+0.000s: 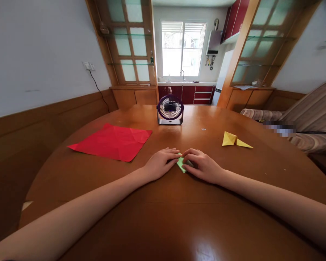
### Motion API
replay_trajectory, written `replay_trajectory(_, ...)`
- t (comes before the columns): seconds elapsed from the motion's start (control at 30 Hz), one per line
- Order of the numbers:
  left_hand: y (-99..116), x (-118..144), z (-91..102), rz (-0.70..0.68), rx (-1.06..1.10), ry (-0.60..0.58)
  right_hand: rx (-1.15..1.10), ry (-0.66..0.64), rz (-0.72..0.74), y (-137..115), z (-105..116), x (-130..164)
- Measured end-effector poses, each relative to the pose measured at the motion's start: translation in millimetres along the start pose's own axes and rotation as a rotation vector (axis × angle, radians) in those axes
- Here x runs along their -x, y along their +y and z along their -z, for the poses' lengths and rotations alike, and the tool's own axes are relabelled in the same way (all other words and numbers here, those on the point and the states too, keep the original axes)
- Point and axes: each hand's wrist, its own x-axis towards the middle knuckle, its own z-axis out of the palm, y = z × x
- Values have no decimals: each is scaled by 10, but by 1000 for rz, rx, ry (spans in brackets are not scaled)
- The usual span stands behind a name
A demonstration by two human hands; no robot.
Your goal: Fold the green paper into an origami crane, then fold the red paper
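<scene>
A small folded piece of green paper (181,165) lies on the round wooden table (163,217), mostly hidden between my hands. My left hand (160,163) presses its fingertips on the paper's left side. My right hand (202,165) covers the paper's right part with curled fingers. Both hands rest flat on the table, meeting at the paper.
A creased red paper sheet (112,141) lies to the left. A folded yellow paper shape (235,140) sits to the right. A small purple desk fan (170,109) stands at the table's far side. A striped sofa (309,116) is at the right.
</scene>
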Motion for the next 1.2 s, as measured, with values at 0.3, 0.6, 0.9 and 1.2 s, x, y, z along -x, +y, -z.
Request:
replay_trajectory(0.3,-66,5,-19,-10,-63,-70,179,-52,378,19,110,3)
replay_trajectory(0.6,17,0,12,14,-141,-98,104,-132,507,154,168,20)
replay_trajectory(0.9,53,7,19,46,-165,-107,151,-237,541,125,200,-20)
replay_trajectory(1.2,93,13,12,43,-183,-107,-49,-93,447,195,224,23)
